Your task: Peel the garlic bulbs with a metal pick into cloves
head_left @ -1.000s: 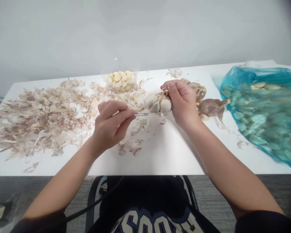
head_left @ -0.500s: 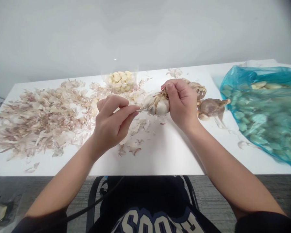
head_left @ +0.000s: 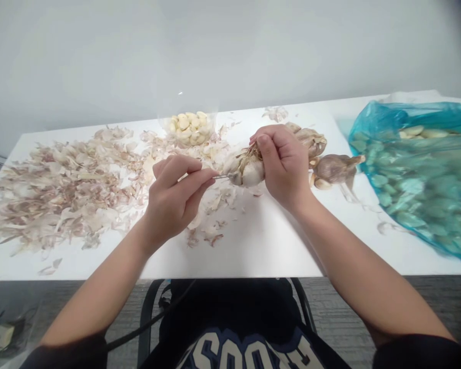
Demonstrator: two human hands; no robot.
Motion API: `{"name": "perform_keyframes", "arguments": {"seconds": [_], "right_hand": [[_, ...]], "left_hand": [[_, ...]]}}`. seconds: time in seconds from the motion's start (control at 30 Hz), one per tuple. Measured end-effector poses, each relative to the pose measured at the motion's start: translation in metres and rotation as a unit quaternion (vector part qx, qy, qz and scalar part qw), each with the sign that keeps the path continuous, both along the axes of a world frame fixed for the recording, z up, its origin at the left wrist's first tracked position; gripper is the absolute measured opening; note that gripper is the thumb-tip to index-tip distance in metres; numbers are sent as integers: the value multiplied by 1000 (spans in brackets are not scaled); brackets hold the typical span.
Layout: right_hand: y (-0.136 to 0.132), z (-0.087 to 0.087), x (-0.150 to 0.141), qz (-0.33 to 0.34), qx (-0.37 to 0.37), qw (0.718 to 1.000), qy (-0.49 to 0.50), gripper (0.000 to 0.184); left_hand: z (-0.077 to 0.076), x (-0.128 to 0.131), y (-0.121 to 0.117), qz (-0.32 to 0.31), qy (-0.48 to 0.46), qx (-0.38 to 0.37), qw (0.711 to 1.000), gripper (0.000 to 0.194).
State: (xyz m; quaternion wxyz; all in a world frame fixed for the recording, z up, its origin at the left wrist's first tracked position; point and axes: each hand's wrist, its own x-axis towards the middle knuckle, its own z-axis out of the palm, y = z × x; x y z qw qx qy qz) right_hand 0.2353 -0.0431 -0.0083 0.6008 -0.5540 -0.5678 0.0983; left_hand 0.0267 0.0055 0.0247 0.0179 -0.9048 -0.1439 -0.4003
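Left hand (head_left: 179, 197) pinching thin metal tool (head_left: 222, 177), right hand (head_left: 286, 161) gripping garlic bulb (head_left: 249, 171).

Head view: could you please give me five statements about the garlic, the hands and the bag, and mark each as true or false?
1. The right hand holds a garlic bulb. True.
2. The left hand holds a peeled clove. False: it holds a thin tool.
3. Loose skins cover much of the left side of the table. True.
4. The blue bag lies on the left. False: it lies on the right.
5. The thin tool points toward the bulb. True.
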Motion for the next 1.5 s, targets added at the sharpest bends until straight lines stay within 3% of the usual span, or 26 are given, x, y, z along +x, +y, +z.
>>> {"name": "perform_keyframes", "arguments": {"seconds": [0.43,0.73,1.07,1.5], "right_hand": [[0,2,1,-5,-16,1000,7,32],[0,0,0,-10,-16,1000,3,29],[1,-1,1,-29,-3,1000,-2,30],[-1,2,-1,-21,-19,1000,-7,28]], "left_hand": [[-4,-6,-5,30,-3,9,999,11],[-7,-2,-2,2,-9,20,1000,13],[-11,-7,1,15,5,27,1000,9],[-8,-4,-4,16,-11,-7,1000,10]]}}
